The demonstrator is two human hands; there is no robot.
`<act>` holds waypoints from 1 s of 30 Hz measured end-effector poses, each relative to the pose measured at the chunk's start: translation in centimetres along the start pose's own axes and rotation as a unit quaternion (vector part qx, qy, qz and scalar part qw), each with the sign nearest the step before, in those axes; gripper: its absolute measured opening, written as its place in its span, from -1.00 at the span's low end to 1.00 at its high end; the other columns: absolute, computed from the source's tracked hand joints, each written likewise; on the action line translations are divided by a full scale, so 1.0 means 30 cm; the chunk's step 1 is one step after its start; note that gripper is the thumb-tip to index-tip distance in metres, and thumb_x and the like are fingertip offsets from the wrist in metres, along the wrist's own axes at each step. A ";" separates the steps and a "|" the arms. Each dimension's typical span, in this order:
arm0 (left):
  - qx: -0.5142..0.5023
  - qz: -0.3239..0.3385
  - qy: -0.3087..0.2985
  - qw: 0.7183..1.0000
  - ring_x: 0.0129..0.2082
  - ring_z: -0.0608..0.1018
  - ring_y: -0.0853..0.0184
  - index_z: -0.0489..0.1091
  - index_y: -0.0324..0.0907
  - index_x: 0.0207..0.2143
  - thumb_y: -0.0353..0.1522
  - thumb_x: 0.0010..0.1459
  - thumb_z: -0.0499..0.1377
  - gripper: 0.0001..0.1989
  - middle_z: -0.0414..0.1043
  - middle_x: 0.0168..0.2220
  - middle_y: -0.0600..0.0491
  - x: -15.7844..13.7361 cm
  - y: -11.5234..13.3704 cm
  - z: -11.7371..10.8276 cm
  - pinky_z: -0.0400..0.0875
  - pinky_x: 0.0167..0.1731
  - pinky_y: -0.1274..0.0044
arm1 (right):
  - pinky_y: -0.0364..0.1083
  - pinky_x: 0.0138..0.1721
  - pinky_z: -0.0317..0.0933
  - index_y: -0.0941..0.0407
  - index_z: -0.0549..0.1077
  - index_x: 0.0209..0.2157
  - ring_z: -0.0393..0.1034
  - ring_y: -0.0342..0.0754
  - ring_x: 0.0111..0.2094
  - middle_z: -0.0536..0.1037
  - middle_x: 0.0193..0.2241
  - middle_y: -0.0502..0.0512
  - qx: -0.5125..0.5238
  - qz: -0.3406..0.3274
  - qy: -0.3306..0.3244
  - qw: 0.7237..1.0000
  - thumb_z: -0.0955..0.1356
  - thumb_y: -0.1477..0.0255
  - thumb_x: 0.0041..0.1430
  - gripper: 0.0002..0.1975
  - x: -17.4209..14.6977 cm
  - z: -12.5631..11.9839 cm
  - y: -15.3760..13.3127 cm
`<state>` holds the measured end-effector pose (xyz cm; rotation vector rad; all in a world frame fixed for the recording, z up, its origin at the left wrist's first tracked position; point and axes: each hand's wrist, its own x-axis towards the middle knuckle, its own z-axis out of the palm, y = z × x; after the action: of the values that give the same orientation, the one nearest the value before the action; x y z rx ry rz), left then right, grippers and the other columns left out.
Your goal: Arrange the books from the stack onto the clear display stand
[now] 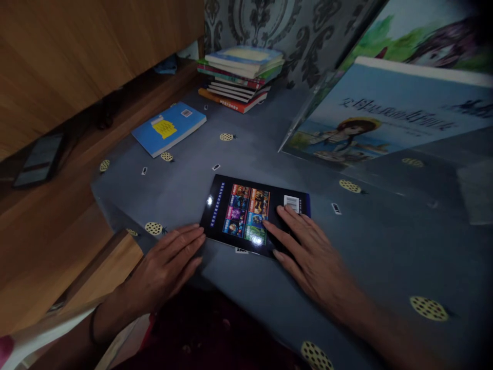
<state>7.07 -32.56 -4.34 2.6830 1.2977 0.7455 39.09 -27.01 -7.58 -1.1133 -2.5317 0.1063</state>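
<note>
A thin black glossy book lies flat on the grey-blue tablecloth, back cover up. Its cover carries a grid of small colourful pictures and a white barcode label. My right hand rests on the right part of the book with fingers stretched and spread, partly covering the barcode. At the lower left corner of the book is my left hand, its fingers extended and the fingertips at the book's edge. A dark band circles my left wrist. Neither hand wraps round the book.
A blue book with a yellow patch lies toward the back left. Behind it stands a stack of books by the patterned wall. Picture books stand upright at the right. A phone lies on the wooden ledge at left.
</note>
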 end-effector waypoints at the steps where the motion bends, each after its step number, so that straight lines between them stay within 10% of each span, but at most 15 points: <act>1: 0.001 -0.004 0.003 1.000 0.20 0.51 0.18 0.32 -0.31 0.21 -0.51 0.34 0.13 -0.60 0.50 0.14 -0.18 -0.003 -0.005 -0.001 0.53 0.15 0.30 | 0.32 0.31 0.18 -0.01 0.20 0.38 0.13 0.23 0.39 0.16 0.42 0.23 -0.002 0.000 0.001 1.000 0.17 0.29 0.48 -0.50 0.000 0.002 0.000; 15: -0.049 0.018 -0.041 0.998 -0.24 0.56 0.31 0.45 -0.23 -0.15 -0.42 0.42 0.05 -0.82 0.52 -0.25 -0.01 0.195 -0.089 -0.036 0.56 -0.22 0.43 | 0.25 0.30 0.24 0.03 0.25 0.33 0.12 0.15 0.39 0.27 0.36 0.28 -0.034 -0.010 0.020 0.999 0.18 0.29 0.49 -0.54 0.007 -0.002 -0.008; 22: 0.024 0.010 -0.137 0.990 0.30 0.36 0.05 0.11 -0.19 0.35 0.08 0.38 -0.08 -0.30 0.27 0.32 -0.22 0.346 -0.255 0.025 0.35 0.19 0.17 | 0.26 0.31 0.22 0.03 0.29 0.32 0.10 0.14 0.40 0.24 0.38 0.24 -0.015 0.000 0.016 1.000 0.22 0.31 0.46 -0.54 0.005 -0.002 -0.007; 30: 0.029 -0.003 -0.235 0.971 0.24 0.41 -0.09 0.24 -0.16 0.30 0.24 0.20 0.03 -0.14 0.39 0.22 -0.20 0.456 -0.266 0.016 0.34 0.16 0.17 | 0.23 0.35 0.15 -0.02 0.28 0.34 0.05 0.12 0.42 0.20 0.40 0.19 -0.002 0.028 -0.041 0.999 0.32 0.40 0.39 -0.48 0.011 -0.042 -0.021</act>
<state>8.74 -17.06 -1.50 2.6600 1.2113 0.0524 38.93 -27.31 -6.17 -1.2055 -2.5725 0.1652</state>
